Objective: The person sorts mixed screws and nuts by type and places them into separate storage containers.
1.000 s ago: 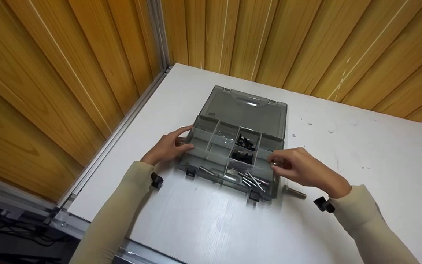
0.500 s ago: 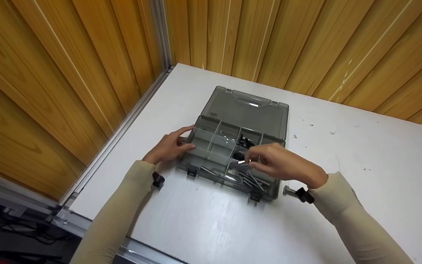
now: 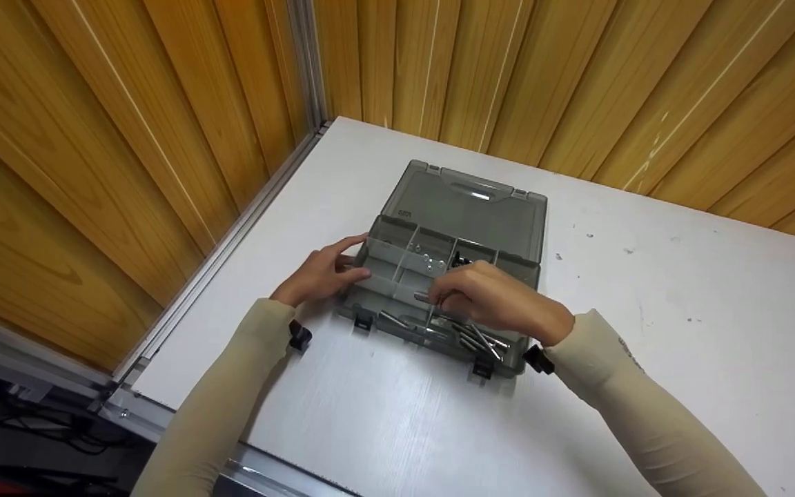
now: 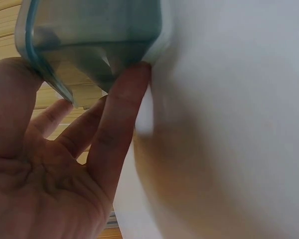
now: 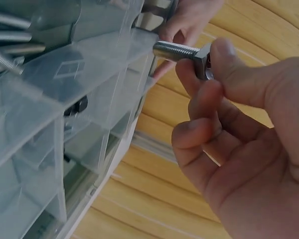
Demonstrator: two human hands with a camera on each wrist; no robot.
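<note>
My right hand [image 3: 491, 300] is over the grey translucent organizer box [image 3: 463, 200], whose lid lies folded back. Between thumb and fingertips it pinches a silver hex bolt [image 5: 177, 51] by the head, with the threaded shank [image 3: 421, 297] pointing left over the dividers. My left hand [image 3: 318, 276] holds the box's left side; in the left wrist view its thumb is at the rim and a finger [image 4: 122, 114] reaches the lower corner. Several silver bolts [image 3: 477, 339] lie in the front right compartment and one long bolt [image 3: 393, 319] in the front left.
Small clear pieces [image 3: 432, 263] and black parts [image 3: 461, 259] sit in back compartments, the black ones partly behind my right hand. The white table [image 3: 370, 414] meets wood-patterned panels [image 3: 453, 76] at the back and left. Two dark latches [image 3: 482, 369] stick out from the box's front.
My right hand has moved left from the box's right edge to above its middle, carrying the bolt. A bolt on the table at right is now hidden by the wrist. The left hand stays.
</note>
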